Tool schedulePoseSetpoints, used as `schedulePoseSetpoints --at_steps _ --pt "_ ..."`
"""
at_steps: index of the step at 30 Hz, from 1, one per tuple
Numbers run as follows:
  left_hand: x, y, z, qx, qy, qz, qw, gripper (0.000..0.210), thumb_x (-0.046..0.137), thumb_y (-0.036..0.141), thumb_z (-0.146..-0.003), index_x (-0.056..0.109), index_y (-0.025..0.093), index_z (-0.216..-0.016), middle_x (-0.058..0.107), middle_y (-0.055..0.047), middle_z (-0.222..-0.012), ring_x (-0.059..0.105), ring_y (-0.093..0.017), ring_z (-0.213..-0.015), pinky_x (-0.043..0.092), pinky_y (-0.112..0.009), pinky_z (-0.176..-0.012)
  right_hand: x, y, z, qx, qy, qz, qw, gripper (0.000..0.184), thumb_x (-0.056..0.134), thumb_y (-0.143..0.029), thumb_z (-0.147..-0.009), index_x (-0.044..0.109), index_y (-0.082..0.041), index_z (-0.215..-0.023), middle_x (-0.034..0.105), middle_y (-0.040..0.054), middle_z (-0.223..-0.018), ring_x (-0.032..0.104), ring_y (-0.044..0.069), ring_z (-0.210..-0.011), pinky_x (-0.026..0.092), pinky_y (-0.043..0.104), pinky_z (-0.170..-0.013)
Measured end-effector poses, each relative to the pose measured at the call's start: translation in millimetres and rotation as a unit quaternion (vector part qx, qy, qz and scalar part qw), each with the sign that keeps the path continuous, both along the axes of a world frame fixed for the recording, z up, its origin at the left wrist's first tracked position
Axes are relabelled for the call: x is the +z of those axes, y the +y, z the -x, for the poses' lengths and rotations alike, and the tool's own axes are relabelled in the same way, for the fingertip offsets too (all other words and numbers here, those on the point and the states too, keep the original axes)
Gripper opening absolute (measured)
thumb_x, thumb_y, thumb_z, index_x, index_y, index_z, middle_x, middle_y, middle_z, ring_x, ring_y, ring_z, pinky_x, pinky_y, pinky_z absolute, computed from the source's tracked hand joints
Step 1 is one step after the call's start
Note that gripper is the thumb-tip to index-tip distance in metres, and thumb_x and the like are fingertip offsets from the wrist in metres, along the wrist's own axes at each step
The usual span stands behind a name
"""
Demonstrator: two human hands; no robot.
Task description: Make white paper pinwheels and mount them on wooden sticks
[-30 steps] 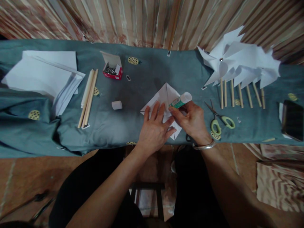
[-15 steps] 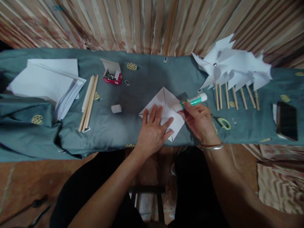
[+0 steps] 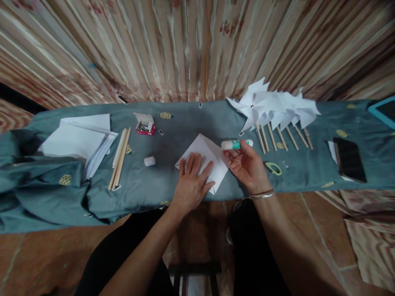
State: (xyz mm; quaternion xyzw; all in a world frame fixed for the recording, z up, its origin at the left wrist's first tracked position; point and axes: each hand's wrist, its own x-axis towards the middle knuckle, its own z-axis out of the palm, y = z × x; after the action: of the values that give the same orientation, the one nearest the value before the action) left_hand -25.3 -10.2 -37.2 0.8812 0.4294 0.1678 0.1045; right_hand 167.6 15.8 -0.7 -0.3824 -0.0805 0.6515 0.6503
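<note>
A square of white paper lies cornerwise on the cloth-covered table, with short dark lines near some corners. My left hand rests flat on its lower left part, fingers spread. In my right hand is a glue stick, white with a green label, gripped between thumb and fingers just off the paper's right corner. The glue stick's cap stands apart on the cloth, left of the paper. Green-handled scissors lie right of my right hand, their blades hidden.
Several paper pinwheels on wooden sticks lie at the back right. A phone is farther right, a blue-edged device behind it. On the left are an open pin box, wooden sticks and stacked white paper.
My right hand has drawn the glue stick off the paper and turned it more level. The paper's right side now lies flatter. My left hand stays on the paper while the view has shifted.
</note>
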Motion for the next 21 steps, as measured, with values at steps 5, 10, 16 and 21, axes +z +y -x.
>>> schedulePoseSetpoints --at_steps 5,10,16,21 --pt "5.4 -2 3 -0.001 -0.039 -0.013 0.999 0.058 0.050 0.046 -0.095 0.042 0.016 -0.144 0.041 -0.021 -0.152 0.029 -0.036 -0.146 0.021 -0.062 -0.116 6.0 0 8 0.028 0.025 0.012 0.999 0.011 0.075 -0.026 -0.081 0.068 -0.020 -0.077 0.077 -0.0015 -0.074 0.071 0.010 -0.064 0.061 0.017 -0.061" --pt "21.4 15 36 0.069 -0.079 -0.047 0.993 0.047 0.054 0.038 -0.094 0.048 0.022 -0.137 0.055 -0.015 -0.140 0.047 -0.029 -0.134 0.026 -0.056 -0.116 4.3 -4 20 0.036 0.043 0.018 0.998 0.013 0.079 -0.021 -0.076 0.066 -0.019 -0.072 0.075 -0.0023 -0.068 0.070 0.009 -0.058 0.060 0.015 -0.057" --pt "31.8 36 111 0.199 -0.066 -0.055 0.976 0.052 0.059 0.029 -0.084 0.054 0.015 -0.134 0.057 -0.016 -0.136 0.050 -0.032 -0.128 0.039 -0.051 -0.109 1.8 -13 25 0.057 0.028 -0.008 0.998 0.018 0.084 -0.012 -0.068 0.067 -0.019 -0.070 0.077 -0.0022 -0.074 0.073 0.011 -0.067 0.064 0.017 -0.068" --pt "19.7 40 128 0.213 -0.081 0.003 0.974 0.043 0.056 0.028 -0.083 0.063 0.016 -0.124 0.067 -0.013 -0.125 0.060 -0.029 -0.118 0.045 -0.047 -0.105 -0.7 -16 30 0.090 0.008 -0.012 0.996 0.021 0.087 -0.011 -0.063 0.069 -0.017 -0.071 0.078 -0.0004 -0.076 0.075 0.013 -0.069 0.064 0.019 -0.070"
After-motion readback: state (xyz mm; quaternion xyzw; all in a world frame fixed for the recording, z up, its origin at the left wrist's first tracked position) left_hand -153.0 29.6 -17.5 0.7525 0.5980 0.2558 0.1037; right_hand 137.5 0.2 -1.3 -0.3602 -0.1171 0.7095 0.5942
